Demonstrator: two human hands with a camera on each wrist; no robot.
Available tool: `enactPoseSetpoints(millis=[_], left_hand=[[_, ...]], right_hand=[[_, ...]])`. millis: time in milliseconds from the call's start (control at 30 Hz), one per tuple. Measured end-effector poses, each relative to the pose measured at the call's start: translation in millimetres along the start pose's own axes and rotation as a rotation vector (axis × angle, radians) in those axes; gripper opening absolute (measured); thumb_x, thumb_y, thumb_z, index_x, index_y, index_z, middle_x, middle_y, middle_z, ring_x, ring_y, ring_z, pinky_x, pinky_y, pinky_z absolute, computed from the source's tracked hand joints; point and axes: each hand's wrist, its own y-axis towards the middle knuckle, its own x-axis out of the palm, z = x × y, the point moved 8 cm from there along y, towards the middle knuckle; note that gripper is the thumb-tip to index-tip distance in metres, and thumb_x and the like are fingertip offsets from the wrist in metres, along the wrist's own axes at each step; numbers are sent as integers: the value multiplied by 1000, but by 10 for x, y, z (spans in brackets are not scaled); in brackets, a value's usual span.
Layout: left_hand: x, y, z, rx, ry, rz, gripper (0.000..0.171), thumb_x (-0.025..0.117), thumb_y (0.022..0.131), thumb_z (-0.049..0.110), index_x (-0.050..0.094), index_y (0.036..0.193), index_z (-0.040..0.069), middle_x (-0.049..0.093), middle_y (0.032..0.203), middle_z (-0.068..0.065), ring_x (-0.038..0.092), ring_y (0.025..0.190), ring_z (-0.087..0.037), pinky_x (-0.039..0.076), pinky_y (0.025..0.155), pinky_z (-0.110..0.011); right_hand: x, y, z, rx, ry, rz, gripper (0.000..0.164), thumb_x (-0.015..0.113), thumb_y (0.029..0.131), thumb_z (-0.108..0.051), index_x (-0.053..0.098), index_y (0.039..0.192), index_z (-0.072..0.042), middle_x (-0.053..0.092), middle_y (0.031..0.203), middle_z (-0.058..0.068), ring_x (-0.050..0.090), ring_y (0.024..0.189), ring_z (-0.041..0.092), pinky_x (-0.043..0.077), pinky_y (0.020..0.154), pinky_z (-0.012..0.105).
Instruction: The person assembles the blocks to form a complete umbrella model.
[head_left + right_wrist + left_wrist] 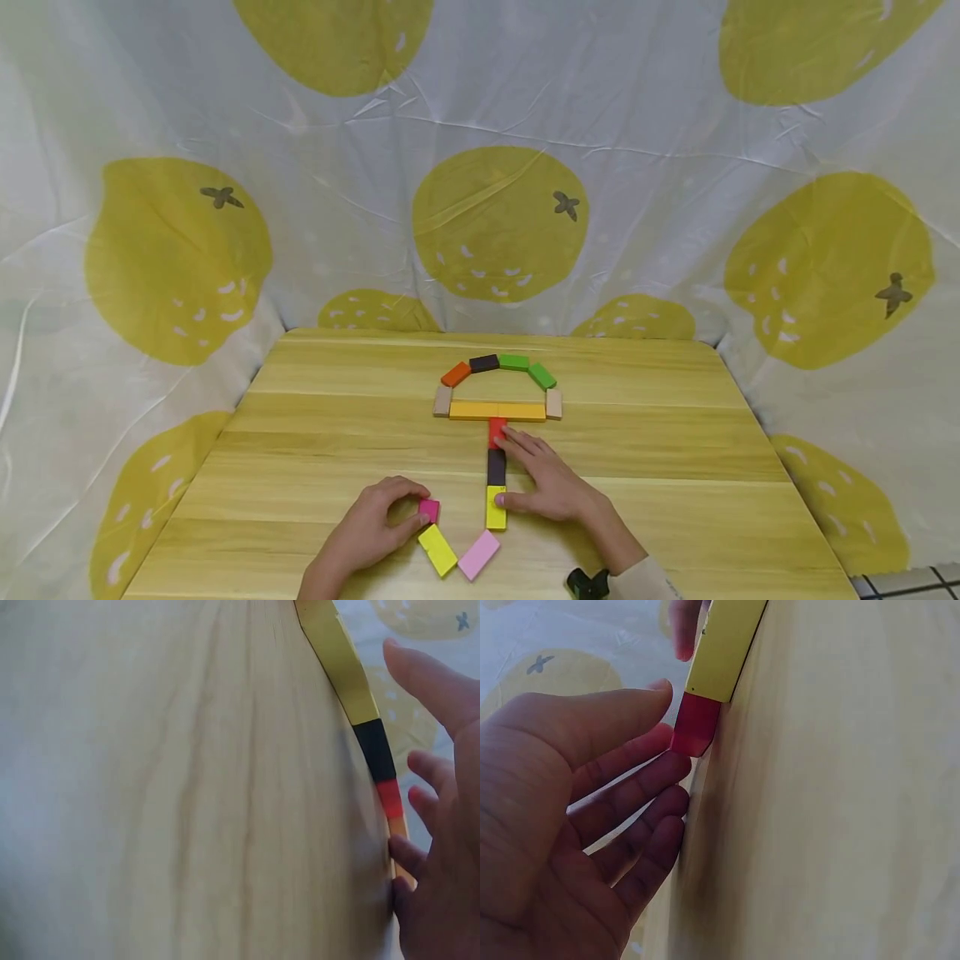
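My left hand (378, 521) holds a small magenta block (429, 510) between thumb and fingers at its near and far sides. The block's end meets a yellow block (437, 550), as the left wrist view also shows. A pink block (478, 555) slants beside that yellow one, forming a hook shape. With fingers spread, my right hand (551, 483) rests along a straight column. Its fingertips touch the red block (497, 432) and its thumb touches another yellow block (496, 508). Between those two lies a black block (497, 467).
Two orange blocks (472, 411) form a bar above the column. Over the bar curves an arch of tan, orange-red, black and green blocks (513, 362). The wooden table (315, 417) backs onto a lemon-print cloth (645, 250). A dark object (587, 583) sits at my right wrist.
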Motion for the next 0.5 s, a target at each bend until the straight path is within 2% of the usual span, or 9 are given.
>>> enactPoseSetpoints(millis=[200, 300, 500], left_hand=[[-57, 90, 19, 38, -7, 2, 28, 76, 95, 30, 73, 119, 16, 73, 115, 11, 69, 108, -10, 57, 98, -38], [-120, 157, 30, 37, 10, -14, 30, 75, 96, 30, 72, 121, 14, 73, 117, 6, 69, 107, -14, 58, 95, -40], [-366, 313, 31, -11, 129, -14, 36, 76, 95, 27, 69, 129, 14, 68, 127, 4, 67, 118, -23, 57, 99, -46]], right_hand=[[-40, -14, 44, 22, 29, -13, 89, 62, 92, -69, 25, 165, -33, 11, 174, -11, 20, 159, 29, 33, 120, 62], [-116, -9, 59, 13, 46, -11, 87, 64, 94, -64, 25, 165, -32, 11, 174, -9, 20, 159, 27, 33, 121, 61], [-447, 59, 89, -39, -2, 23, 81, 69, 96, -52, 32, 163, -25, 20, 173, 1, 28, 156, 32, 37, 118, 62]])
